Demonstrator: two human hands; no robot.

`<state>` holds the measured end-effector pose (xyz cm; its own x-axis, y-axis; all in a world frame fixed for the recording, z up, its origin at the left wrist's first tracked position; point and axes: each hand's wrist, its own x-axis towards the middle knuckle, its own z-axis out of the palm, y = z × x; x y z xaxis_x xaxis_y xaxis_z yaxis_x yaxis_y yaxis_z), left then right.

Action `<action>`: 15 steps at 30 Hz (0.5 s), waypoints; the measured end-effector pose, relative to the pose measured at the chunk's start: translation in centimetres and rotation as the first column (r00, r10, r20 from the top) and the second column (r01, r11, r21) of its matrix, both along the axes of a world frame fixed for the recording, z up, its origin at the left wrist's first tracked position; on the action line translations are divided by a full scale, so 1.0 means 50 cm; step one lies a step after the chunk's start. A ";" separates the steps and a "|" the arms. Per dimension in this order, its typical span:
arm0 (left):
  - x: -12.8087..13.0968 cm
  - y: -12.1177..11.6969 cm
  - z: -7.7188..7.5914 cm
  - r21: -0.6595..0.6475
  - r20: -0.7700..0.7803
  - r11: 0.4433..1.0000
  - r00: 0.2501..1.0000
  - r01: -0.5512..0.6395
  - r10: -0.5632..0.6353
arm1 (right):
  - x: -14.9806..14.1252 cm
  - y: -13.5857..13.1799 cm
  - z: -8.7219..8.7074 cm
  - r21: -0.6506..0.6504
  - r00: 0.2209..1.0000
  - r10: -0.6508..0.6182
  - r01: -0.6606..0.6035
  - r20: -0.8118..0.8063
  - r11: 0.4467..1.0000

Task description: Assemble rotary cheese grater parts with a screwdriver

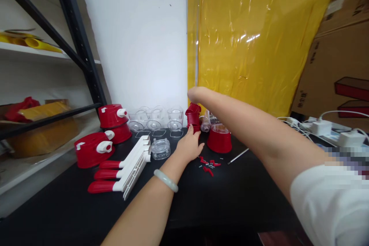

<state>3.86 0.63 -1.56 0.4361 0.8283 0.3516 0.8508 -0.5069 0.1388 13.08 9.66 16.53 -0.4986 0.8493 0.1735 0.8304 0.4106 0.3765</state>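
A red plastic housing with a funnel-like top (pixel 193 116) stands at the back of the black table. My left hand (pixel 188 145), with a pale bangle at its wrist, reaches to its lower part. Those fingers are stretched out against the red wall, the thumb apart from them. Above the same piece, my right hand (pixel 196 94) bends down from the wrist; its fingers are hidden. Right of the housing are a clear cone-shaped part (pixel 205 122) and a red tub-like base (pixel 219 140). Small red clips (pixel 208 170) and metal pins lie in front.
Red bowls with white fittings (pixel 93 149) stand at left, beside white arms with red handles (pixel 115 175). Clear cups (pixel 175 117) line the wall, near a clear square part (pixel 160 148). A screwdriver-like rod (pixel 238 156) and white chargers (pixel 322 127) are at right.
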 end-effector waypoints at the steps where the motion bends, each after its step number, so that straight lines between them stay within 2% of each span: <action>1: 0.000 -0.002 0.001 0.008 0.003 1.000 1.000 0.000 0.000 | 0.005 -0.019 0.015 0.019 0.999 -0.044 0.044 0.001 0.999; 3: -0.001 -0.005 0.003 0.026 0.013 1.000 1.000 -0.007 0.006 | 0.023 -0.063 0.043 0.082 0.987 -0.162 0.163 -0.020 0.983; 5: -0.002 -0.007 0.005 0.039 0.026 0.999 0.999 -0.021 0.020 | 0.048 -0.105 0.061 0.115 0.976 -0.218 0.219 -0.021 0.969; 9: -0.003 -0.008 0.007 0.022 0.036 0.999 0.999 -0.032 0.031 | 0.100 -0.153 0.064 0.087 0.977 -0.212 0.209 0.030 0.974; 15: -0.003 -0.009 0.006 0.029 0.032 1.000 0.999 -0.012 0.011 | 0.143 -0.159 0.043 0.155 0.990 -0.128 0.137 -0.065 0.978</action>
<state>3.72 0.17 -1.27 0.4149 0.8225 0.3890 0.8520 -0.5012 0.1511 20.22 1.71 18.70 -0.3693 0.8666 0.3356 0.8946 0.2338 0.3807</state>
